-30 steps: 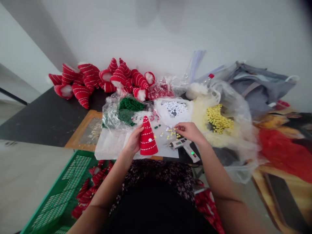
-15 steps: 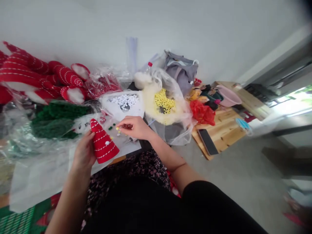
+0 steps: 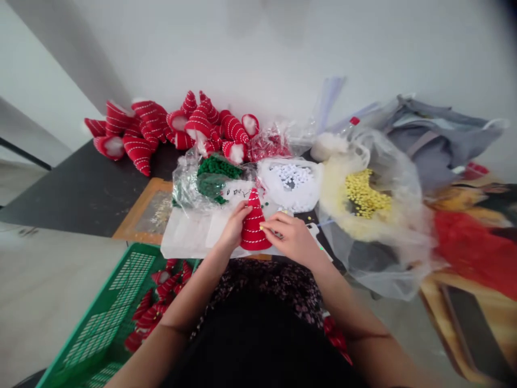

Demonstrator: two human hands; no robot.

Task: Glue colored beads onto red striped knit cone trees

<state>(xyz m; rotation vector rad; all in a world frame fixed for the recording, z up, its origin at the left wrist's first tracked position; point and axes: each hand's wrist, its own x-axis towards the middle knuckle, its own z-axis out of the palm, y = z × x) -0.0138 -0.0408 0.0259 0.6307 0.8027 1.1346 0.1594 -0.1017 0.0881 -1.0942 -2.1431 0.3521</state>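
A dark bench (image 3: 72,188) runs along a pale wall. On its far left side lies a heap of red cones (image 3: 139,151) with white stitched lines, some showing white stuffing at the base. In the middle, a clear bag holds green pompoms (image 3: 220,168); to its right, a white bag holds white pompoms (image 3: 297,175), and farther right, a large clear bag holds yellow pompoms (image 3: 365,196). A grey bag (image 3: 428,153) sits at the far right. At the near left, below the bench, a green basket (image 3: 95,302) contains more red pieces (image 3: 149,318). White paper (image 3: 188,231) covers the near middle of the bench.

Above the paper, one red cone (image 3: 254,234) stands point up in the left hand (image 3: 231,230), its fingers closed around the left side. The right hand (image 3: 293,237) pinches a tiny yellow ball (image 3: 262,227) between narrowed fingertips at the cone's right side; whether ball and cone touch is unclear. This hand partly blocks a white tool (image 3: 315,233).
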